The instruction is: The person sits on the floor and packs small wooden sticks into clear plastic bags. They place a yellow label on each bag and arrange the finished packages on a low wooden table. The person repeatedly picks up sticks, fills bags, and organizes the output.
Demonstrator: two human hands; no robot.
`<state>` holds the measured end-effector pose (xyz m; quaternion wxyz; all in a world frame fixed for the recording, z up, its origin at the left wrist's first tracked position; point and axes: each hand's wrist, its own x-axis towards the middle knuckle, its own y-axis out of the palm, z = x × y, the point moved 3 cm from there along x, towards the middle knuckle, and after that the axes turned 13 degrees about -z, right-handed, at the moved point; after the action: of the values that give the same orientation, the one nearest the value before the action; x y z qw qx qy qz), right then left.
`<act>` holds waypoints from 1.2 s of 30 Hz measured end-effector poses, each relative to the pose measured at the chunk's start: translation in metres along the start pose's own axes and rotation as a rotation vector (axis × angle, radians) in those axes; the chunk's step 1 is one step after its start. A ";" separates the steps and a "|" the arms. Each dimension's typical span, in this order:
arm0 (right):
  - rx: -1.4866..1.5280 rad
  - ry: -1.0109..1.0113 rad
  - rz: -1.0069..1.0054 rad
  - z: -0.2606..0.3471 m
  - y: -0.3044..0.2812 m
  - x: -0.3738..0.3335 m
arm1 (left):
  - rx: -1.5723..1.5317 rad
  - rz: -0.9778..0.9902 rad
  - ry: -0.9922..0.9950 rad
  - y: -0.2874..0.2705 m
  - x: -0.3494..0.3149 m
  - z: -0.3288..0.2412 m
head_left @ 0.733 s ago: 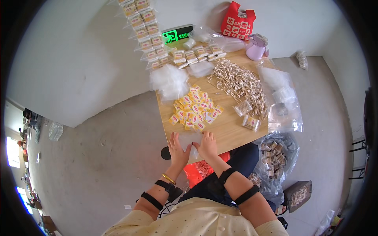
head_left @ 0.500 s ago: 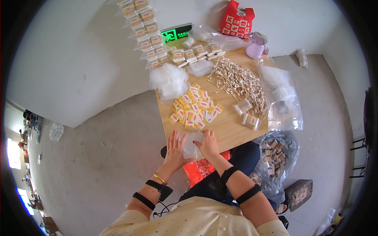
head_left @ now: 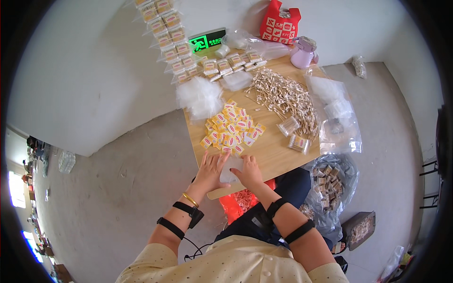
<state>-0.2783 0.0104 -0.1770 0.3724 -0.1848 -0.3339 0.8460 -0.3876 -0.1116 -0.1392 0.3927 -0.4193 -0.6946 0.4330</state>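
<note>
At the near edge of the wooden table [head_left: 278, 152], both hands rest over a small clear plastic bag [head_left: 229, 172]. My left hand [head_left: 211, 171] lies along the bag's left side with its fingers stretched out and apart. On the right side, my right hand [head_left: 248, 171] has its thumb reaching over the bag, away from the fingers. Parts of the bag are hidden under the hands. Just beyond the fingertips lies a heap of yellow-and-white printed cards [head_left: 231, 126].
Loose cotton swabs [head_left: 285, 94] are piled on the right, near filled swab packs [head_left: 298, 144]. A stack of clear bags [head_left: 200, 96] lies at the left edge. Packed bags [head_left: 224, 66], a purple jug [head_left: 303, 53] and a red bag [head_left: 280, 26] stand farther back. Below hangs a grey sack [head_left: 330, 188].
Both hands and the plastic bag have shifted slightly farther onto the table, toward the cards. The bag's near end no longer hangs over the edge. The view has tilted a little.
</note>
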 end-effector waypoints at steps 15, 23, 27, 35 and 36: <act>-0.175 0.064 0.048 0.006 0.003 -0.004 | -0.103 -0.048 -0.088 0.013 -0.012 -0.002; 0.158 0.289 0.190 0.002 0.024 0.003 | -0.174 -0.165 -0.116 0.019 -0.018 0.005; 0.138 0.068 0.147 0.005 0.032 0.004 | -0.118 -0.160 -0.150 0.031 -0.020 0.009; 0.321 0.274 0.214 -0.013 0.029 0.010 | -0.203 -0.136 -0.209 0.017 -0.024 0.006; 0.377 0.329 0.231 -0.018 0.022 0.012 | -0.273 -0.206 -0.245 0.013 -0.027 0.012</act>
<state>-0.2873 0.0158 -0.2058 0.3505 -0.2839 -0.0822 0.8887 -0.3862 -0.1368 -0.1598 0.2868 -0.3396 -0.8286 0.3403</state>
